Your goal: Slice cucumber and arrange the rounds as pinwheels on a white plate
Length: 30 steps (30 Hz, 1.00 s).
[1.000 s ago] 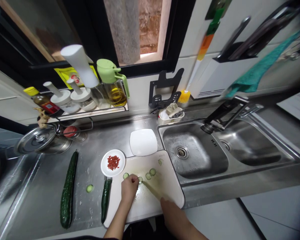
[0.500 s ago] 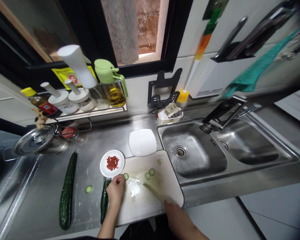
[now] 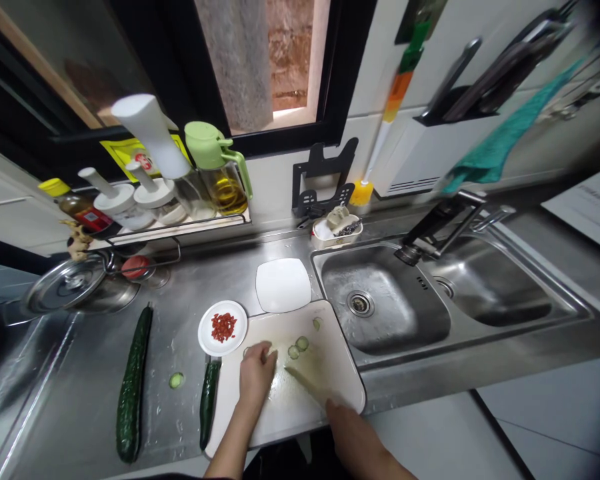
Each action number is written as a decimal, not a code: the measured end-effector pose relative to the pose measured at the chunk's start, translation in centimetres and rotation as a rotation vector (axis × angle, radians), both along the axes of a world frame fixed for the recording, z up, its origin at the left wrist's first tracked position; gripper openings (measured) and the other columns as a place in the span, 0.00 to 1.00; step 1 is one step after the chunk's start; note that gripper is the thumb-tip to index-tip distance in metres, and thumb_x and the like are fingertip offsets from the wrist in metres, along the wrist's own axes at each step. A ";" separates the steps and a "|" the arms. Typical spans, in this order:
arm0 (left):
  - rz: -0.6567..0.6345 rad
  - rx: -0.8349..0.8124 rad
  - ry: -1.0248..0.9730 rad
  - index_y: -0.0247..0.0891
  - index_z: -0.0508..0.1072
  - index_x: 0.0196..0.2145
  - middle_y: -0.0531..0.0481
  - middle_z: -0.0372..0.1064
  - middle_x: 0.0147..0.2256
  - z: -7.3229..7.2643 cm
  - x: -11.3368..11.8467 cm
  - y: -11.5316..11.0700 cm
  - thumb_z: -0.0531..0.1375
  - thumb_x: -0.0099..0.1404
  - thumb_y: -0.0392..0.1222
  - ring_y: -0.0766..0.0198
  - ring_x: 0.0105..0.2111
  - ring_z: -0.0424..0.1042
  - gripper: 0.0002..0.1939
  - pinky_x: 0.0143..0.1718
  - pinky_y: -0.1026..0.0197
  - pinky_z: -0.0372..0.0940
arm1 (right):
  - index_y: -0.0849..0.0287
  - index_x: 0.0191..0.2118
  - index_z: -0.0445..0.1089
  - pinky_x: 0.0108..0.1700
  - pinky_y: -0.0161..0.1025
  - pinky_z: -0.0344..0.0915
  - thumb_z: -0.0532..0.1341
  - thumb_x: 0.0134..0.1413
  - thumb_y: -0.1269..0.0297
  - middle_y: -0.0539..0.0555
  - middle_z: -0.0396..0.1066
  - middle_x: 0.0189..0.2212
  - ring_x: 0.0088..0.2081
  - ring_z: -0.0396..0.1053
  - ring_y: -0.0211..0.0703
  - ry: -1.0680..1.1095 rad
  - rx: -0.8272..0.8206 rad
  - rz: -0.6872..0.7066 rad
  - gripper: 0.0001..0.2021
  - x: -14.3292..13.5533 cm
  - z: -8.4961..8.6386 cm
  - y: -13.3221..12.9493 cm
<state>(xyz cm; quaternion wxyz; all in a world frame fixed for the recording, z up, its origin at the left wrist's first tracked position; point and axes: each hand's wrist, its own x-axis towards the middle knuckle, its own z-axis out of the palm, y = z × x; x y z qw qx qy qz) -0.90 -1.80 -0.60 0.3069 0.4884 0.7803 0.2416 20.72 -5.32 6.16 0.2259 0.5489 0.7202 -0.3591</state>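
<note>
My right hand (image 3: 351,430) is closed round the handle of a knife (image 3: 305,385), whose blade points up and left, low over the white cutting board (image 3: 295,427). Over the board's left half is my left hand (image 3: 256,377), thumb and fingers a little apart with nothing visible between them. A cucumber slice just left of its fingers is mostly hidden. Two cucumber slices (image 3: 298,347) lie near the blade tip, and a thin cucumber piece (image 3: 317,325) rests by the board's far right corner. Beside the board's left edge is a cut cucumber (image 3: 209,404).
A whole cucumber (image 3: 134,387) and a cucumber end (image 3: 177,380) lie on the steel counter at left. Behind the board are a plate of red pieces (image 3: 207,338) and a white square plate (image 3: 283,285). The sink (image 3: 385,293) is at right.
My left hand has moved right from the board's left edge, leaving a cucumber slice behind near the small plate. My right hand and the knife have hardly moved.
</note>
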 end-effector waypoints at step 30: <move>-0.131 -0.207 0.028 0.37 0.71 0.31 0.50 0.67 0.32 -0.1 4.5 2.9 0.60 0.51 0.32 0.64 0.34 0.66 0.07 0.37 0.65 0.58 | 0.64 0.53 0.66 0.43 0.38 0.66 0.44 0.52 0.82 0.62 0.73 0.43 0.43 0.72 0.47 -0.048 0.033 0.015 0.25 -0.1 -0.3 -0.2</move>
